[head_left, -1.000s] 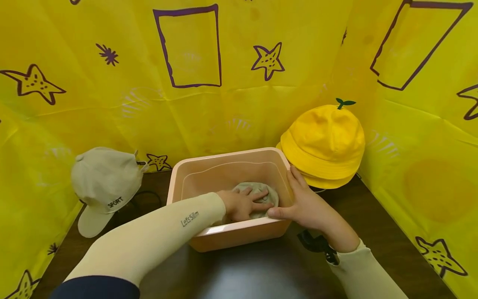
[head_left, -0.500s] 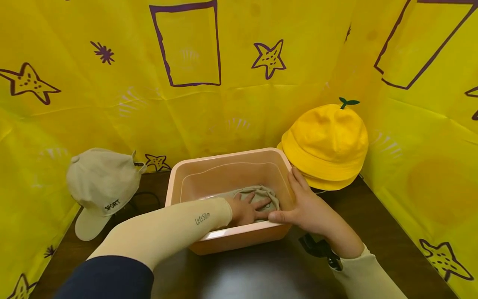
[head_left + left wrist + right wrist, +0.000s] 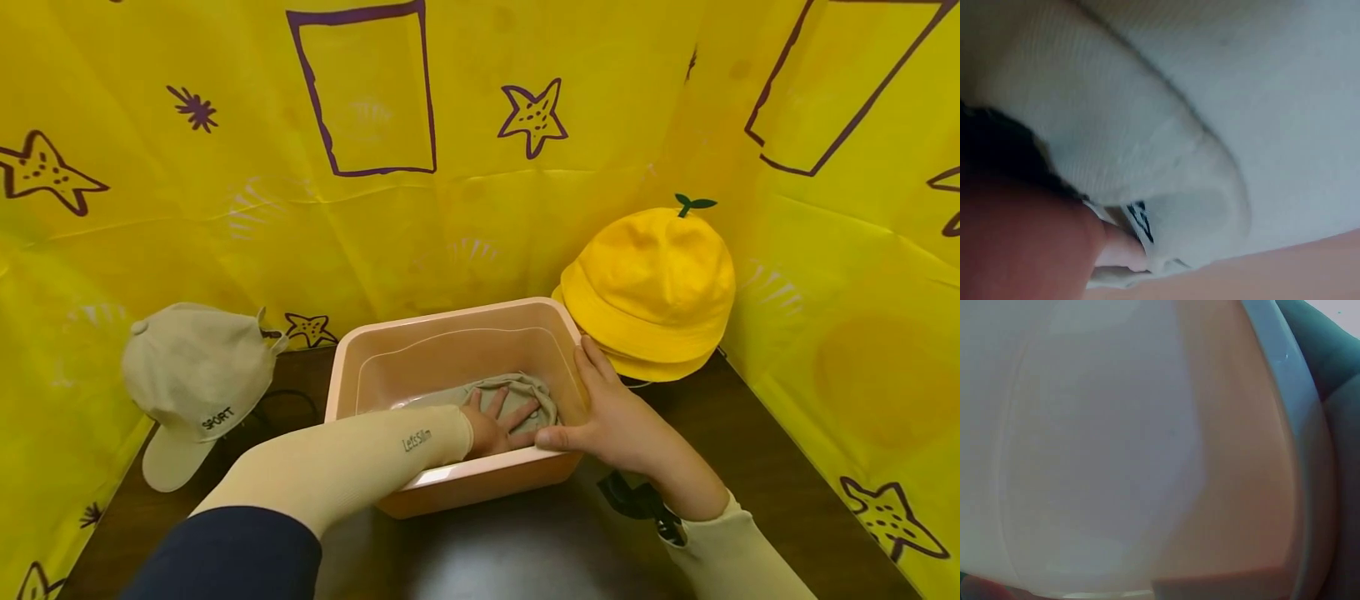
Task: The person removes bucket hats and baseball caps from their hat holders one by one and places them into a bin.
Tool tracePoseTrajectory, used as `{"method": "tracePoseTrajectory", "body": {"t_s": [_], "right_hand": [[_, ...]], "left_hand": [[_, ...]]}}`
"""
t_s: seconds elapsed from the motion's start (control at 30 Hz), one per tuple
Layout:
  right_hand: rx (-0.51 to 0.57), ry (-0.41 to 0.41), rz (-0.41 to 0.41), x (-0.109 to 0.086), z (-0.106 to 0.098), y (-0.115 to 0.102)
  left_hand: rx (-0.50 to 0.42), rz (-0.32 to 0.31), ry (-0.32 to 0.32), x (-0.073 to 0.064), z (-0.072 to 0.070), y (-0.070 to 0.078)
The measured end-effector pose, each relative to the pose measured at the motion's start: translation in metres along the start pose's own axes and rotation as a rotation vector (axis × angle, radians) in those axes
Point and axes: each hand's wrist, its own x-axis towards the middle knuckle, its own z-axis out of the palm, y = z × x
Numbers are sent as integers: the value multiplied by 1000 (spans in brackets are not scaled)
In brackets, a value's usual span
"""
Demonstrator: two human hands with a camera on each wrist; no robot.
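My left hand [image 3: 495, 423] reaches down into a pink plastic bin [image 3: 450, 315]. Its fingers are spread flat, pressing on a soft beige cap [image 3: 542, 393] on the bin floor, whose crown is sunken and edge folded. Pale cloth [image 3: 1285, 125] and a blurred part of that hand [image 3: 1029, 244] fill much of the left wrist view. At the bin's near right corner my right hand [image 3: 618, 421] grips the rim, thumb over the front edge and fingers along the right side. In the right wrist view the bin's wall [image 3: 1116, 444] takes up most of the picture.
A beige cap marked SPORT [image 3: 198, 375] stands on the dark tabletop [image 3: 757, 467] left of the bin. Yellow hats with a green sprout [image 3: 652, 287] sit stacked close behind its right corner. Yellow printed cloth [image 3: 465, 208] encloses the back and sides.
My left hand has moved slightly deeper into the bin and toward its front, and the cap's crown there now looks flattened with its edge curled up. My right hand keeps its hold.
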Motion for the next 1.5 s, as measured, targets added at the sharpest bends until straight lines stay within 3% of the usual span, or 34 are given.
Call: {"method": "tracePoseTrajectory", "body": {"t_s": [0.2,0.4,0.5,0.67,0.87,1.0,1.2,1.37,1.5], "right_hand": [[0,-5,-12,0,-2,-6],[2,-15,-22,2,-3,-8],[3,-17,-25,3,-2,-7],[10,-2,-38,5,0,-3],[28,1,-47,7,1,-2],[20,-1,-40,6,2,-2],[23,10,-46,3,2,-2],[10,4,-29,-1,0,-2],[7,11,-33,-2,-2,-4]], "left_hand": [[3,-20,-72,-8,-11,2],[-18,19,-133,-48,-57,14],[-63,34,-158,-54,-71,15],[-48,26,-169,-64,-84,18],[-106,42,-142,-93,-105,14],[-165,29,-14,-127,-123,2],[-187,-104,393,-212,-140,-14],[-162,-299,672,-289,-129,-19],[-76,-508,872,-343,-105,-27]]}}
